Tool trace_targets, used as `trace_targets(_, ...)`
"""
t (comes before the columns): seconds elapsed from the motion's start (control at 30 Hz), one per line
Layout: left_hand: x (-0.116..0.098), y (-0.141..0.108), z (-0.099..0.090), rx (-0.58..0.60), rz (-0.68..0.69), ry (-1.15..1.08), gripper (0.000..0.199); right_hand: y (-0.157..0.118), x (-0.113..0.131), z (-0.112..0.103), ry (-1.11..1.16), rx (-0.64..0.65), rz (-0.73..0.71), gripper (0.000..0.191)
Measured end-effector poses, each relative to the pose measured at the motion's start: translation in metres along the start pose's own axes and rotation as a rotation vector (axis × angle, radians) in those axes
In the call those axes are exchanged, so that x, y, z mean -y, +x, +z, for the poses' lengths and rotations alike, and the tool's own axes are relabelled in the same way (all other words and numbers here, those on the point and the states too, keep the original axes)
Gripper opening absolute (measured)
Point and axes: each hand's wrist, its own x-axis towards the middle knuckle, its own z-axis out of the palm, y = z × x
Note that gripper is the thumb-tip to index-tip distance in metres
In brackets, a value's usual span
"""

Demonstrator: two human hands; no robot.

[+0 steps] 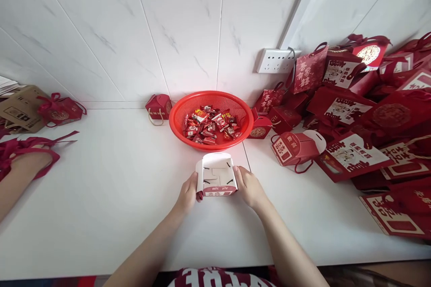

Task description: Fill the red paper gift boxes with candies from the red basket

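Note:
An open-topped red and white paper box [217, 178] sits between my hands over the white table, its pale inside facing up with small dark slits or cords at the corners. My left hand [188, 192] is closed on its left side, with a bit of dark red cord beneath the fingers. On the right side of the same box, my right hand [248, 185] grips the edge. Just beyond the box is a red plastic basket [175, 119] with many small wrapped candies [215, 124] inside.
A large pile of red gift boxes [346, 107] covers the right side. Small red boxes [159, 106] flank the basket. At the far left are a cardboard box [22, 108], a red box [61, 110] and another person's arm [25, 172]. A power strip [276, 60] hangs on the tiled wall.

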Motion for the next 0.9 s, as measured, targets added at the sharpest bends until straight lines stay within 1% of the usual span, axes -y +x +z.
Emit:
trace_targets(0.1,0.002,-0.003,0.002,-0.087,0.048,0.074,0.045,0.0,-0.001,0.009,-0.019,-0.042,0.024,0.049)
trace_targets(0.17,0.003,-0.005,0.004,-0.197,0.161,0.191,0.041,-0.001,-0.002,0.013,-0.024,-0.06,0.026,0.049)
trace_targets(0.23,0.005,-0.005,0.004,-0.314,0.377,0.387,0.045,-0.002,-0.001,0.016,-0.025,-0.07,0.019,0.049)
trace_targets(0.3,0.008,-0.004,0.004,-0.392,0.651,0.591,0.046,-0.003,-0.001,0.018,-0.022,-0.073,0.002,0.048)
trace_targets(0.33,0.009,-0.003,0.003,-0.394,0.781,0.656,0.045,-0.004,-0.001,0.018,-0.019,-0.073,-0.011,0.048)
trace_targets(0.37,0.009,-0.002,0.001,-0.359,0.897,0.701,0.045,-0.004,0.0,0.019,-0.015,-0.072,-0.028,0.048)
trace_targets(0.4,0.007,-0.001,-0.002,-0.294,0.993,0.716,0.044,-0.005,0.0,0.018,-0.011,-0.073,-0.046,0.047)
trace_targets(0.43,0.004,0.0,-0.005,-0.21,1.056,0.693,0.042,-0.005,0.0,0.017,-0.006,-0.079,-0.065,0.047)
trace_targets(0.47,0.001,0.001,-0.008,-0.116,1.079,0.634,0.04,-0.005,0.0,0.016,-0.001,-0.095,-0.083,0.045)
trace_targets(0.53,-0.008,0.0,-0.014,0.027,1.022,0.471,0.035,-0.004,0.001,0.011,0.014,-0.159,-0.119,0.035)
trace_targets(0.6,-0.015,-0.001,-0.017,0.083,0.923,0.353,0.034,-0.003,0.0,0.005,0.035,-0.229,-0.177,0.024)
trace_targets(0.67,-0.019,-0.002,-0.018,0.104,0.876,0.344,0.035,-0.003,-0.001,-0.002,0.062,-0.233,-0.271,0.018)
trace_targets(0.77,-0.02,-0.005,-0.016,0.108,0.867,0.38,0.04,-0.006,-0.002,-0.01,0.125,-0.135,-0.398,0.018)
trace_targets(0.83,-0.02,-0.007,-0.015,0.141,0.841,0.424,0.039,-0.008,-0.003,-0.014,0.218,-0.045,-0.425,0.018)
trace_targets(0.9,-0.022,-0.009,-0.017,0.199,0.822,0.479,0.032,-0.01,-0.003,-0.018,0.317,0.047,-0.424,0.016)
